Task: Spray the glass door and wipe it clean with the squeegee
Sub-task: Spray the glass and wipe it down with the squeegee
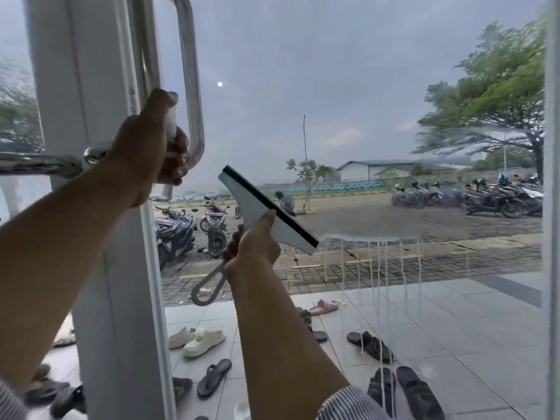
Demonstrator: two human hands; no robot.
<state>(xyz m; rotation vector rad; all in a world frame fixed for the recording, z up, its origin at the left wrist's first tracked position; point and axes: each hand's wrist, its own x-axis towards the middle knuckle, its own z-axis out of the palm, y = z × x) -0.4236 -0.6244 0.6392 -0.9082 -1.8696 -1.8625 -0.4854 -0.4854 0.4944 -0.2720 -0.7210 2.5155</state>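
Now: squeegee tilted at mid-frame, left hand on the handle

From my remote seat I see the right hand (251,247) wrapped round the slim stem of the squeegee (257,204), thumb laid up along its flat pale head. The head is a broad wedge with a thin black rubber strip on its far edge, and it slants from upper left down to lower right in the middle of the frame. The stem ends in an oval loop that pokes out below the fist. I cannot tell whether the rubber touches the pane.

The left hand (151,147) sits left of centre, fingers curled tight round the handle (194,86), a glossy round tube bent into a long U. Just left of it runs the smooth white frame (91,116).

The glass door (333,101) fills the centre and right. A frothy white foam line (363,236) starts at the blade's lower tip and runs right, with thin drips (378,277) trailing down from it. Above that line at the right the glass looks hazy and streaked; the centre is clear.

Through the pane, lower frame: matte sandals (372,347) on pale square tiles, and parked scooters (175,231) on block paving.
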